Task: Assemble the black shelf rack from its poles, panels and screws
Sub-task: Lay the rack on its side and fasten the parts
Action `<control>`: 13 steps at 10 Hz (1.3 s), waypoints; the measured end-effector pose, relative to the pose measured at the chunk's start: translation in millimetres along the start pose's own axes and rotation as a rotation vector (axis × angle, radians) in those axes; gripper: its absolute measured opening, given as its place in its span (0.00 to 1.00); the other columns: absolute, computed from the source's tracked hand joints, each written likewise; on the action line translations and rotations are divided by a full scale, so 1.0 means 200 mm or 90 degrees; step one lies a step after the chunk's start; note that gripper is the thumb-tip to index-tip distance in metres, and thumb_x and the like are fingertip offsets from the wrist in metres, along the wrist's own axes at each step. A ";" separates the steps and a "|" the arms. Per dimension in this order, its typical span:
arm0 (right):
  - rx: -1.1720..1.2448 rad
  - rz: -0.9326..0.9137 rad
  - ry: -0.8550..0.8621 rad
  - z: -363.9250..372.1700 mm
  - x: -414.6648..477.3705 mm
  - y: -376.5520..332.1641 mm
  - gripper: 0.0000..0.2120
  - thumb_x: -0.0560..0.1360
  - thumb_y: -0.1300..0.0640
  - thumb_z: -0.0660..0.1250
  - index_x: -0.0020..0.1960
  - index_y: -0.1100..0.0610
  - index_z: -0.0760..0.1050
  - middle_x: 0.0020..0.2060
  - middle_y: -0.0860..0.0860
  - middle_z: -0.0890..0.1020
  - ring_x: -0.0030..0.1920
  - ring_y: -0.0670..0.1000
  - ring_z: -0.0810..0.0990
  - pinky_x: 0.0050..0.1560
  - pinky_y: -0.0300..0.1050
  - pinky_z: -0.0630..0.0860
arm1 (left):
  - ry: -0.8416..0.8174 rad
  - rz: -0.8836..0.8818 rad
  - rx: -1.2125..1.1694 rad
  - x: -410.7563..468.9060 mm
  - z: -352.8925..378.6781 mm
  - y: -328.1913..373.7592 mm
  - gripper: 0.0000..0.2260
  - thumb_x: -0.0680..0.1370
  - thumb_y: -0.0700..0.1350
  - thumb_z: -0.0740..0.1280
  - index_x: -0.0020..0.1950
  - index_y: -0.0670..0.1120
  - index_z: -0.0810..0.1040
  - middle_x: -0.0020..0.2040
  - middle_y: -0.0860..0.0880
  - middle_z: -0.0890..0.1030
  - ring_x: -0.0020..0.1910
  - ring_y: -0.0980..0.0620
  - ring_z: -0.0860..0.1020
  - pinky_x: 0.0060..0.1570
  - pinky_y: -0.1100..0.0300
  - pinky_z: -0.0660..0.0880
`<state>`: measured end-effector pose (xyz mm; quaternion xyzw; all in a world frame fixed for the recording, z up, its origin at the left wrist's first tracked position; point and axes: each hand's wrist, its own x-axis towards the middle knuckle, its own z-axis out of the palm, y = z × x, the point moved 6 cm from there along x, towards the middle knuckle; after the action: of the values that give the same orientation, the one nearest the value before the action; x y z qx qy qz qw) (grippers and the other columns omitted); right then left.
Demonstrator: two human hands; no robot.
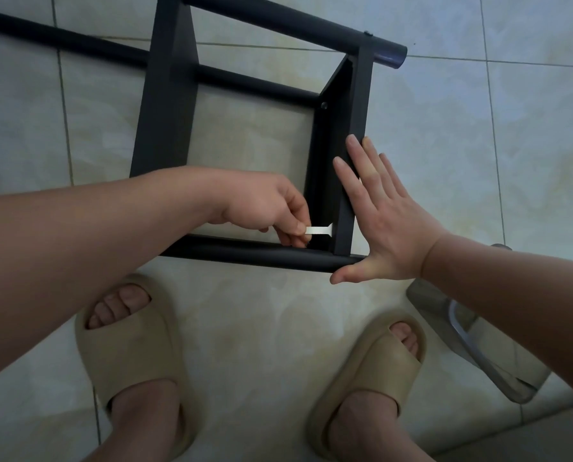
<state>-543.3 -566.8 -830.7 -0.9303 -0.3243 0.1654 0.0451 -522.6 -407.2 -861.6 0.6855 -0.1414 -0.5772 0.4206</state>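
Steadying a half-built black shelf rack [255, 83] as it lay on its side on the tiled floor [478, 145], a person pressed the right hand [388, 221] open and flat, fingers straight, against the outer face of the end panel [351, 128], with the thumb spread beside the tip of the near pole [262, 256]. The brace appeared meant to stop the panel from shifting or twisting while the fastening was worked from inside. The left hand [272, 205], reaching in through the frame, pinched a small flat wrench [318, 230] between thumb and curled fingers, its head set against the panel's inner face just above the near pole, where a screw would join the two; that screw itself could not be made out. A matching screw [324, 105] showed at the panel's far corner, suggesting that joint was already made. A second panel [165, 105] stood parallel to the first, and a far pole [278, 21] crossed both at the top of the frame, so the rack seemed well along. Laying it down likely put the joints within easy reach of someone standing over it in beige sandals [135, 335]. A clear plastic item [478, 345] lay near the right foot; what it was could not be told.
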 end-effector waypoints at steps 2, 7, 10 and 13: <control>0.004 0.004 -0.009 0.00 0.00 0.00 0.64 0.66 0.16 0.52 0.82 0.62 0.42 0.81 0.64 0.42 0.81 0.65 0.39 0.79 0.67 0.46 | 0.057 0.009 0.106 0.00 -0.05 0.00 0.06 0.78 0.44 0.71 0.43 0.54 0.84 0.41 0.58 0.86 0.41 0.63 0.81 0.39 0.70 0.71; 0.005 0.003 -0.012 0.00 0.00 0.00 0.64 0.66 0.16 0.51 0.82 0.63 0.43 0.81 0.64 0.43 0.81 0.65 0.40 0.80 0.67 0.46 | 0.181 0.021 -0.200 0.05 -0.03 -0.01 0.06 0.78 0.42 0.70 0.43 0.51 0.82 0.36 0.57 0.83 0.42 0.57 0.80 0.45 0.60 0.76; -0.021 0.008 -0.057 -0.01 -0.01 -0.02 0.65 0.65 0.14 0.50 0.83 0.60 0.39 0.81 0.61 0.39 0.81 0.62 0.37 0.80 0.66 0.45 | 0.305 0.003 -0.333 0.01 -0.09 0.02 0.06 0.80 0.44 0.70 0.42 0.49 0.79 0.34 0.54 0.84 0.33 0.58 0.81 0.46 0.58 0.75; 0.051 0.121 -0.181 -0.27 0.02 -0.02 0.58 0.65 0.16 0.48 0.83 0.50 0.39 0.83 0.49 0.44 0.82 0.51 0.43 0.81 0.54 0.39 | 0.480 0.021 -0.076 -0.30 -0.34 0.29 0.09 0.80 0.47 0.67 0.42 0.45 0.81 0.43 0.47 0.86 0.46 0.43 0.83 0.45 0.55 0.76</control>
<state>-524.5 -560.5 -780.1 -0.9215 -0.2309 0.3116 0.0195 -461.3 -373.5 -779.5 0.8218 0.0459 -0.2851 0.4912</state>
